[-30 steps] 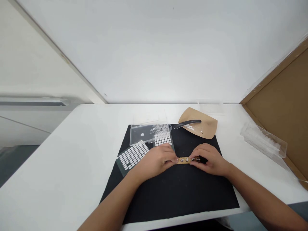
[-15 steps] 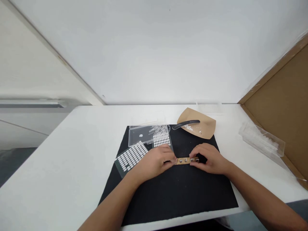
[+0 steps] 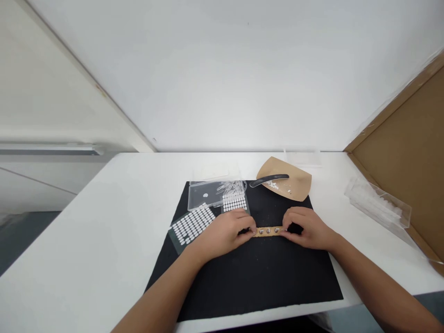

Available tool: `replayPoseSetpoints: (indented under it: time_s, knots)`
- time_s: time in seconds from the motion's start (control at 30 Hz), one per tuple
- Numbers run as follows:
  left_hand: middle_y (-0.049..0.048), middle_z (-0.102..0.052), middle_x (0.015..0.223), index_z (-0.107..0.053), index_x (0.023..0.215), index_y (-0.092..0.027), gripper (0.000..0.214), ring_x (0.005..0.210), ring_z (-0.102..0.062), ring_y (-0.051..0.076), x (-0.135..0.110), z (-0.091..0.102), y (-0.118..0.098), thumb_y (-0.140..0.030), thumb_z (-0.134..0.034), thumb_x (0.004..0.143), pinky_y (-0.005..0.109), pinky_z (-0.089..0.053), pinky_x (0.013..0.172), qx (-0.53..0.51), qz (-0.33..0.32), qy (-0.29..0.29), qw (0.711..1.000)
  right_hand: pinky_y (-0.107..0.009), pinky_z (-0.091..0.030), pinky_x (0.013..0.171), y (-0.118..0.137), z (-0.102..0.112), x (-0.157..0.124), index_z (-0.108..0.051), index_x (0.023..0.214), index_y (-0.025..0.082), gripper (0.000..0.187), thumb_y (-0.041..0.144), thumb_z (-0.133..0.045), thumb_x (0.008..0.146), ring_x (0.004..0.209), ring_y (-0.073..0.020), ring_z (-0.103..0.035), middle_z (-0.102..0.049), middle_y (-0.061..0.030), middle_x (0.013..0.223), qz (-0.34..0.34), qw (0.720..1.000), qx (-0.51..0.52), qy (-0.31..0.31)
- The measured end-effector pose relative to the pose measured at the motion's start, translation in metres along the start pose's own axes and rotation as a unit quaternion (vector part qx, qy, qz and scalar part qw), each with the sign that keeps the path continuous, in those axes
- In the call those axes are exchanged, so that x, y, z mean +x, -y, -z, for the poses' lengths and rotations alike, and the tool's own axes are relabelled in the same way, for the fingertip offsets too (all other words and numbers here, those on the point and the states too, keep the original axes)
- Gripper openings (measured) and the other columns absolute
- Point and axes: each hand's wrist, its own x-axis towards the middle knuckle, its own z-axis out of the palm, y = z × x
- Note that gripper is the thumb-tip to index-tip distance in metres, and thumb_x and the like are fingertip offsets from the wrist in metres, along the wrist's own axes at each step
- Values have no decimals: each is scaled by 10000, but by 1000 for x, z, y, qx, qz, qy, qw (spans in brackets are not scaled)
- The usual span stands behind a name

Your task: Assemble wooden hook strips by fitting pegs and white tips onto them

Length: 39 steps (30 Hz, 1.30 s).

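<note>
Lying near the hands are 2 dotted sheets.

One head-camera view, forward and down across the table from its near side

On my feed, the right hand has moved rightward along the tan strip, and its fingertips now grip nearer the right end. I see three metal studs between it and the left hand; a second ago I counted two.
</note>
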Motion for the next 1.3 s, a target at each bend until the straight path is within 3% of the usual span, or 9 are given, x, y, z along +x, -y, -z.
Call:
replayPoseSetpoints:
  time_s: [0.1, 0.23, 0.3, 0.57, 0.9, 1.2, 1.3]
  knots:
    - [29, -700, 917, -668, 977, -214, 68, 845, -638, 189, 0, 1, -2, -197, -626, 1029, 285, -477, 732, 4, 26, -1, 1000, -297, -521, 724, 1, 0, -1, -658, 1029, 240, 67, 257, -718, 1001, 811, -168, -648, -703, -15, 910, -11, 1000, -4, 3]
    - [33, -701, 933, -661, 990, -212, 56, 860, -636, 195, 1, 1, -3, -186, -620, 1019, 294, -482, 750, 6, 28, 0, 1000, -314, -544, 777, 1, -3, 0, -653, 1331, 263, 342, 303, -734, 1002, 885, -188, -663, -701, -36, 999, 9, 1000, -8, 13]
    - [33, -697, 924, -677, 988, -212, 73, 861, -638, 194, 2, 1, -3, -177, -618, 1013, 296, -486, 759, 1, 21, 1, 1000, -319, -537, 775, 1, -5, 1, -669, 1372, 288, 376, 335, -737, 1006, 899, -192, -656, -688, -47, 1039, 19, 999, -23, 26]
    - [41, -704, 957, -704, 1024, -206, 80, 907, -647, 204, 2, 0, -3, -164, -646, 989, 306, -496, 785, -10, 18, 6, 1000, -306, -475, 715, 3, -6, 6, -760, 1297, 341, 256, 348, -693, 1050, 829, -164, -632, -674, -29, 971, 49, 996, -75, 27]
    - [39, -705, 984, -698, 1022, -216, 23, 951, -642, 216, 0, 2, -5, -222, -692, 1000, 312, -497, 806, 9, 18, 7, 1000, -344, -526, 776, 10, -10, 7, -750, 1249, 324, 219, 272, -655, 1059, 905, -186, -690, -747, -49, 1083, 106, 980, -168, -4]
    - [48, -695, 950, -681, 1006, -205, 252, 917, -640, 233, -2, 15, -7, -448, -743, 985, 320, -498, 761, 98, -8, -12, 995, -345, -581, 805, 9, -17, 10, -719, 1202, 266, 176, 245, -710, 1027, 930, -194, -715, -776, -52, 1075, 86, 994, -55, -37]
    - [53, -698, 931, -678, 1003, -201, 291, 917, -642, 247, -12, 25, -13, -491, -680, 1023, 341, -498, 772, 153, 18, -38, 987, -348, -580, 804, 10, -17, 11, -717, 1202, 255, 172, 243, -701, 1031, 938, -200, -714, -776, -59, 1079, 91, 994, -53, -36]
